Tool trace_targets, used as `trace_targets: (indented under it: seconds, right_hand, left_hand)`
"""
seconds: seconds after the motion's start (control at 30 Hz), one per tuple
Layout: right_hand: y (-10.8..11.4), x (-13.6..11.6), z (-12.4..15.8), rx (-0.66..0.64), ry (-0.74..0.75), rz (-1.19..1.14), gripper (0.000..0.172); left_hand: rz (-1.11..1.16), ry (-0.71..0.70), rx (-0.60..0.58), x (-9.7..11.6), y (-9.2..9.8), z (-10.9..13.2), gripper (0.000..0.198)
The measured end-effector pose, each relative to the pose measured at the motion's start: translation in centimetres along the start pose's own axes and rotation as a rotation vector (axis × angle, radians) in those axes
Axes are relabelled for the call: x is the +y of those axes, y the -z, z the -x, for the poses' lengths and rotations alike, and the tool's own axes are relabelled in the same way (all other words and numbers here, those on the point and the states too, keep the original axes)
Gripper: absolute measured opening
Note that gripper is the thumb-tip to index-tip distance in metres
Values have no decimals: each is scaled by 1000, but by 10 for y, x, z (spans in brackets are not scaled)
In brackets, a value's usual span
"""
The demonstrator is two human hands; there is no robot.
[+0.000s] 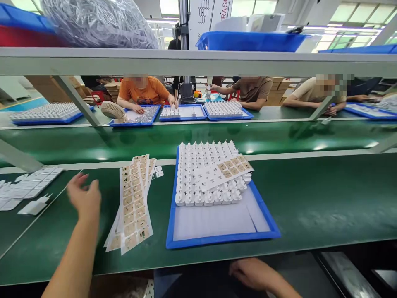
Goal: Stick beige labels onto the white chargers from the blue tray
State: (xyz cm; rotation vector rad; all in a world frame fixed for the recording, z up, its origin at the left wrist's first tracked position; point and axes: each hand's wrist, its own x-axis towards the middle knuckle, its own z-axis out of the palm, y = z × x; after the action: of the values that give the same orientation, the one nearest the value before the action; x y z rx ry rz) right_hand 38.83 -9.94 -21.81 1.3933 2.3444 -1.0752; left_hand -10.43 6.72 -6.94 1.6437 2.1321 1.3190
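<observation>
My left hand [83, 192] is raised over the left side of the green bench, fingers apart and nothing in them. Just left of it lie a white plug adapter [34, 205] with pins and a group of flat white pieces [29, 186]. To its right are overlapping sticker sheets [135, 203] with tan labels. My right hand [252, 273] rests below the bench edge, its fingers loosely curled, with nothing visible in them. A blue-rimmed tray [223, 236] holds rows of white plug adapters [198, 165], pins upward. A partly used label sheet [228, 171] lies across them.
A thin white rod or cord [34, 221] runs along the bench at left. Beyond is a green conveyor [139, 138], with co-workers and more trays [182, 118] behind it. An overhead shelf [198, 62] bears a blue bin [251, 42] and a bulging plastic bag [99, 25].
</observation>
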Motion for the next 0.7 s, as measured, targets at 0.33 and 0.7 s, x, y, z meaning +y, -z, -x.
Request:
trace_targets:
  seconds: [0.33, 0.7]
  right_hand:
    - [119, -23, 92, 116, 278, -161, 41]
    - [274, -28, 31, 518, 528, 112, 27]
  left_hand:
    - [-106, -498, -688, 208, -169, 47, 37]
    - [-185, -406, -705, 216, -211, 50, 41]
